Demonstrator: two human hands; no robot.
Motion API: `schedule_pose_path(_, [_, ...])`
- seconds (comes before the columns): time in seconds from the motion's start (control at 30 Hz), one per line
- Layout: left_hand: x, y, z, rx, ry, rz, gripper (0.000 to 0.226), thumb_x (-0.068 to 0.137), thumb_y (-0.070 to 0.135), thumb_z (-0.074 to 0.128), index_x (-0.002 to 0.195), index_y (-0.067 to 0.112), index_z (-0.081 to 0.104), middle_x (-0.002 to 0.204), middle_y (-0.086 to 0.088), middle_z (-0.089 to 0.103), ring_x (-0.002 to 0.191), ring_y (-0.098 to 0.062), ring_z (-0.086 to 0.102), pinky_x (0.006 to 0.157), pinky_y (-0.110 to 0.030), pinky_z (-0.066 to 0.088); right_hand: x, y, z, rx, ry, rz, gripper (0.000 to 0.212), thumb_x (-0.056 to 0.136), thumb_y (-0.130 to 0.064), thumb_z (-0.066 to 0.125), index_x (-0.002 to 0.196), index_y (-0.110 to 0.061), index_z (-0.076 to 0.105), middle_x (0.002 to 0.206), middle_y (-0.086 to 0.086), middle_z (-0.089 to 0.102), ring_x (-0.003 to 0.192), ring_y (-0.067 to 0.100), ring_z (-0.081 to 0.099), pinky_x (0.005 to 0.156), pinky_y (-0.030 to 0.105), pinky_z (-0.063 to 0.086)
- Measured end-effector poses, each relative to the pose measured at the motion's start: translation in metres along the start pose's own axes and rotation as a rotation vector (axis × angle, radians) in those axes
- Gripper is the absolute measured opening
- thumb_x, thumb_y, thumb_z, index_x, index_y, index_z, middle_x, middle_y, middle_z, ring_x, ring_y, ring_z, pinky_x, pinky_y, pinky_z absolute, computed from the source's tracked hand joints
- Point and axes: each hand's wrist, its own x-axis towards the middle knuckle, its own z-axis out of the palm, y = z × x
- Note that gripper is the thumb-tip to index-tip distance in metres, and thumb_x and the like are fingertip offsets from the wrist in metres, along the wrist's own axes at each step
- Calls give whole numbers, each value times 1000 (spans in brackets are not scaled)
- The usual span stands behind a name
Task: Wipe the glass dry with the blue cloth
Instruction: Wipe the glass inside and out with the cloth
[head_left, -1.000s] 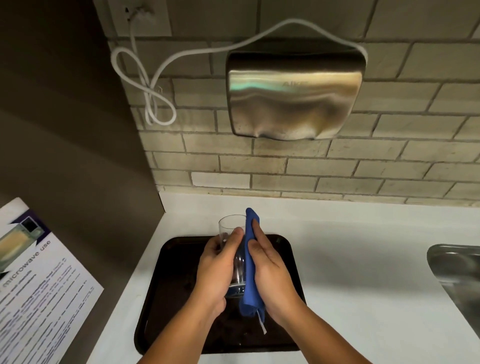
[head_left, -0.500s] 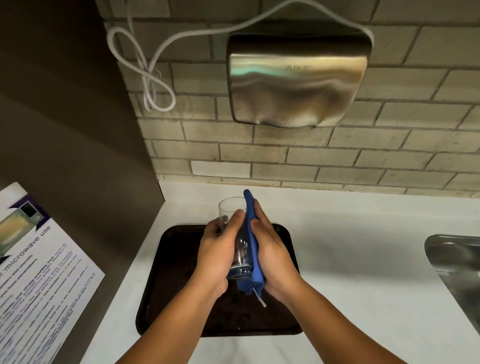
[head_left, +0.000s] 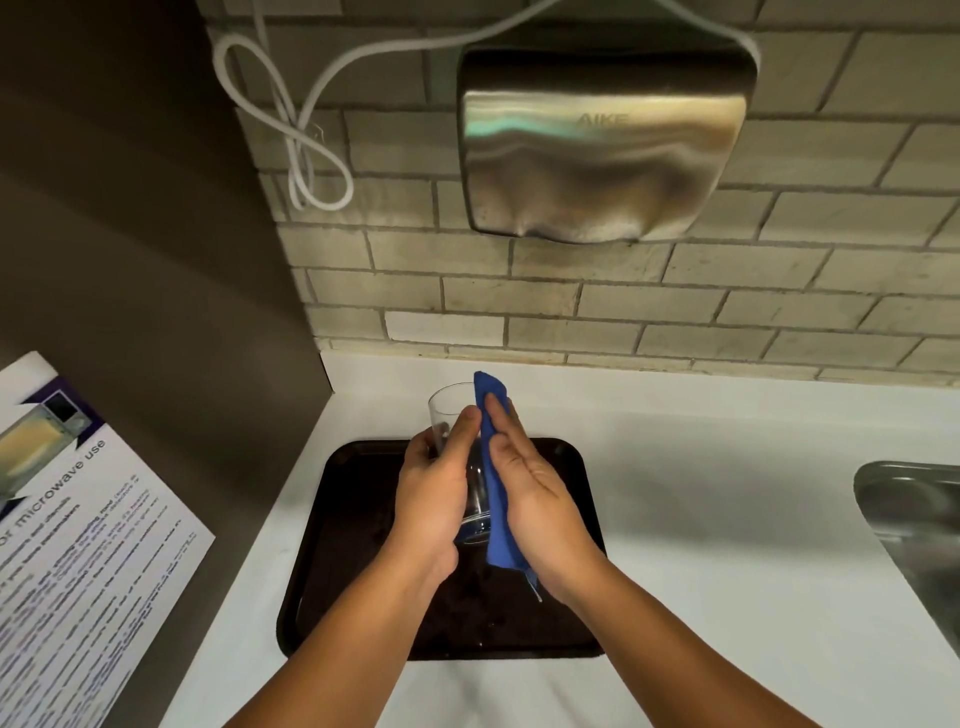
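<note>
A clear drinking glass (head_left: 448, 410) is held above a dark tray (head_left: 332, 551), its open mouth pointing away from me. My left hand (head_left: 434, 499) wraps around the glass from the left side, thumb lying along its top. My right hand (head_left: 535, 499) presses a folded blue cloth (head_left: 494, 488) flat against the right side of the glass. The cloth runs the length of the glass and sticks out past both the rim and the base. A small white tag hangs from its near end. The glass's middle is hidden by my hands.
The tray sits on a white counter (head_left: 701, 519). A steel sink (head_left: 914, 525) is at the right edge. A metal hand dryer (head_left: 602, 145) hangs on the brick wall with a looped white cord (head_left: 306, 156). A printed microwave notice (head_left: 78, 545) is on the dark panel at left.
The view has tilted slightly, so hands, glass and tray sit a little higher in frame. My right hand with the cloth has slid a bit along the glass; the grip is unchanged.
</note>
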Motion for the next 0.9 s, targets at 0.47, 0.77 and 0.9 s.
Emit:
schedule_pose_path(0.47, [2, -1, -6, -304, -80, -128, 56, 95, 59, 78, 123, 10, 75, 87, -7, 84, 76, -24, 85, 66, -38, 67, -27, 9, 4, 266, 164, 145, 38, 119, -21, 43, 148, -31, 66, 140, 0, 78, 131, 21, 73, 124, 49, 48])
schedule_pose_path(0.77, [0, 3, -2, -201, -149, -181, 46, 96, 55, 83, 87, 12, 95, 100, -16, 91, 78, -24, 88, 67, -36, 71, -17, 12, -5, 293, 139, 269, 40, 109, -40, 57, 142, -24, 73, 134, 12, 80, 127, 30, 76, 116, 50, 54])
schedule_pose_path(0.9, [-1, 3, -3, -102, -154, -174, 27, 96, 38, 88, 98, 12, 93, 104, -18, 91, 77, -25, 89, 61, -33, 69, -9, 12, -8, 266, 82, 202, 44, 104, -31, 57, 146, -30, 70, 142, 5, 77, 130, 22, 75, 110, 35, 59])
